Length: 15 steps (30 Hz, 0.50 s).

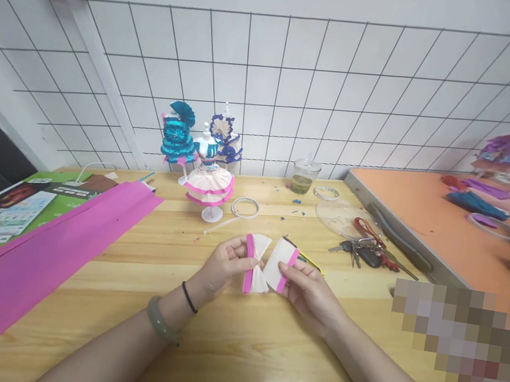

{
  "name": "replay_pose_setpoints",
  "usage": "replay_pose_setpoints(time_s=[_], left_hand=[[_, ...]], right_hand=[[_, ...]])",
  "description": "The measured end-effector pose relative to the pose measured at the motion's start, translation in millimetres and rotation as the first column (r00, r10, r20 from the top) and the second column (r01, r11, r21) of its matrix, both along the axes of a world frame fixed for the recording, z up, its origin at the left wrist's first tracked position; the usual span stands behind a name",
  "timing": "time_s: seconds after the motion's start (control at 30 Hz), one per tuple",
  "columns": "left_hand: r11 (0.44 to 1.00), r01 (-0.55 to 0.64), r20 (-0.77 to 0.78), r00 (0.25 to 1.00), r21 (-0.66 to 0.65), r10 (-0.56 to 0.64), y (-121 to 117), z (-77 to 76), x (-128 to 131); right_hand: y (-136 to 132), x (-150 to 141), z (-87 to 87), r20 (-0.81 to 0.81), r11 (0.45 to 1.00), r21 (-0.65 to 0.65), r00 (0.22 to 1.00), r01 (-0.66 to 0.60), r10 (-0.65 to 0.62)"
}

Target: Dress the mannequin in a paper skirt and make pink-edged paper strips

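Observation:
Between finger and thumb, my left hand [230, 263] pinches a white paper piece with a pink edge [260, 282], gathered at its middle like a bow. My right hand [305, 283] grips a second, flatter white paper piece with a pink edge [277, 262]. The two pieces are side by side above the wooden table, almost touching. Behind them stands a small dress form in a white paper skirt with pink trim [211, 181]. Part of a yellow and black tool [315, 265] shows behind my right hand.
A long pink paper sheet [46, 255] covers the left side. Farther back are a tape ring [245, 207], a lidded glass cup [304, 176] and keys [361, 251]. Two more dressed forms stand behind. An orange table [426, 212] with coloured paper and another person's hand is at right.

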<state>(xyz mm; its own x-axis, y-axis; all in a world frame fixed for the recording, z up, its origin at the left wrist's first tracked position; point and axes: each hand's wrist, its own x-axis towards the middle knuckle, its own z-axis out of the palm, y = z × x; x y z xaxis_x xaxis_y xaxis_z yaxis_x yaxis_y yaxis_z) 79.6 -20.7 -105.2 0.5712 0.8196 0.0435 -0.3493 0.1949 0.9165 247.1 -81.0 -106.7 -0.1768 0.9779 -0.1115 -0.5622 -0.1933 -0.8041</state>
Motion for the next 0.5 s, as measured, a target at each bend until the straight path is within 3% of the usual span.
replay_pose_setpoints(time_s=[0.17,0.5], left_hand=[[1.000,0.005,-0.061,0.998,-0.011,-0.005,4,-4.8,-2],[1.000,-0.017,-0.101,0.995,0.020,0.019,6,-6.2,-1]], right_hand=[[-1,2,6.3,-0.028,0.999,0.038,0.999,-0.039,0.040],[4,0,-5.0,0.234,0.996,0.061,0.969,0.064,-0.077]])
